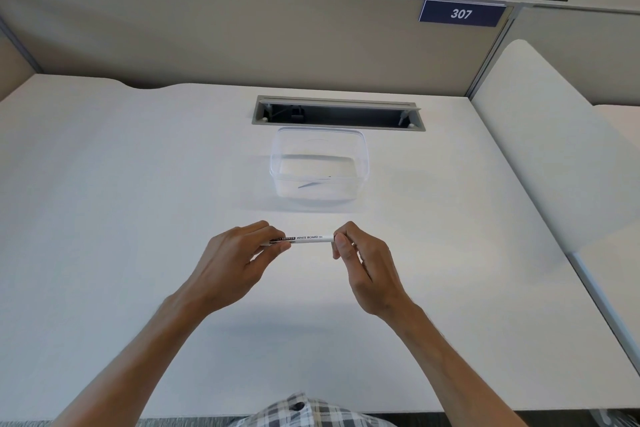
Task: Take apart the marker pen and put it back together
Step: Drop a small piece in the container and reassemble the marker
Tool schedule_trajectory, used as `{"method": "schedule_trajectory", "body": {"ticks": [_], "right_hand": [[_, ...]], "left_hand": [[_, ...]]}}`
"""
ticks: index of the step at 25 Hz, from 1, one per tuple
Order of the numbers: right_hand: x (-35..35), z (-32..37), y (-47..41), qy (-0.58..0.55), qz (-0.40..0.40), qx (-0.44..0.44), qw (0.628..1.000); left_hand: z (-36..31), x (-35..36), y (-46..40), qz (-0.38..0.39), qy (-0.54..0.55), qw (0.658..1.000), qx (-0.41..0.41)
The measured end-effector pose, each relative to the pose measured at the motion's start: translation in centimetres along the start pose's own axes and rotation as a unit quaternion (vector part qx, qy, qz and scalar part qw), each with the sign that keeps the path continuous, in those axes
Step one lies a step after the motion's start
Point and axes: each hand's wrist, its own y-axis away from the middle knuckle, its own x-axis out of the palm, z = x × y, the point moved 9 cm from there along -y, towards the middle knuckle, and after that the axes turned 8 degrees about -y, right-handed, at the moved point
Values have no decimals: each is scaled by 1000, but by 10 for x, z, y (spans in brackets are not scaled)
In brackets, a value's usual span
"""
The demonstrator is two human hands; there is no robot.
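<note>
A white whiteboard marker pen (309,239) with black lettering lies level between both hands, just above the white desk (138,218). My left hand (239,255) pinches its left end with thumb and fingers curled round it. My right hand (360,260) pinches the right end, and that tip is hidden behind my fingers. I cannot tell whether a cap is on either end.
A clear plastic container (319,166) stands on the desk behind the pen, with a thin dark piece inside. Behind it is an open cable slot (337,113). Beige partition walls enclose the back and right. A "307" sign (461,13) hangs on the partition.
</note>
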Motion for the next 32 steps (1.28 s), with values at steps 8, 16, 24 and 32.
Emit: {"method": "schedule_trajectory", "body": {"ticks": [8, 16, 24, 32], "right_hand": [[6, -2, -4, -71, 14, 31, 997], [7, 2, -9, -182, -5, 84, 980], [3, 2, -10, -109, -13, 59, 992], [0, 19, -8, 99, -2, -62, 993]], "left_hand": [[-13, -14, -2, -47, -93, 993, 56], [-31, -24, -4, -98, -159, 974, 125], [-7, -21, -6, -44, -81, 994, 55], [10, -16, -4, -5, -40, 999, 20]]}}
